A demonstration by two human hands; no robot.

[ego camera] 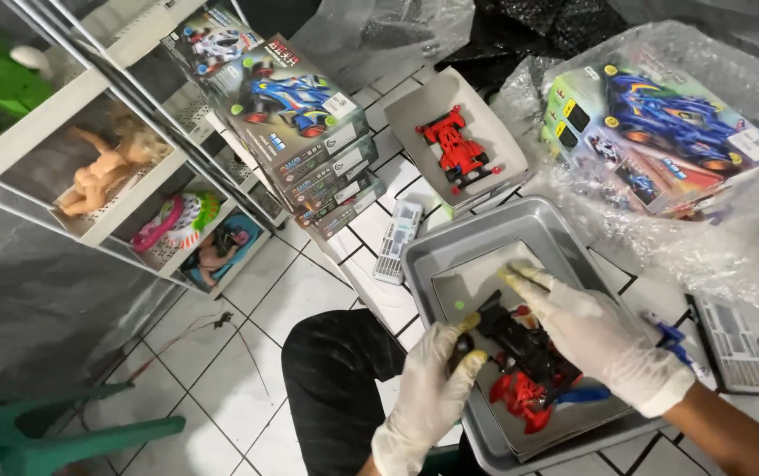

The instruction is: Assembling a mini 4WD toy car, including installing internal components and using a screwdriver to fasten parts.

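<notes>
- A small toy racing car (525, 366), with a black chassis and red body parts, is held over a grey plastic tray (450, 251) in the lower centre-right of the frame.
- The car's front end is pinched by the gloved left hand (432, 392), thumb and forefinger closed on the black part near a wheel.
- The car's upper side is covered by the gloved right hand (595, 339), whose fingers are laid flat and close together, pointing to the upper left; whether anything is gripped beneath them cannot be told.
- A blue part (584, 395) is seen sticking out at the car's lower right, just beside the red body piece.
- The step in hand is judged to be assembly of the car, with parts being pressed onto the chassis.
- The next move is judged to call for a steady hold by the left hand while pressure is applied squarely by the right, so that small parts are not knocked into the tray.
- A finished red toy car (454, 148) is seen lying in an open box lid (494, 115) above the tray.
- A stack of boxed car kits (309, 132) is placed at the upper centre, and another kit box (661, 132) is wrapped in clear plastic at the upper right.
- A white wire shelf (62, 115) with dolls is seen at the upper left.
- White floor tiles (291, 291) are seen beneath everything.
</notes>
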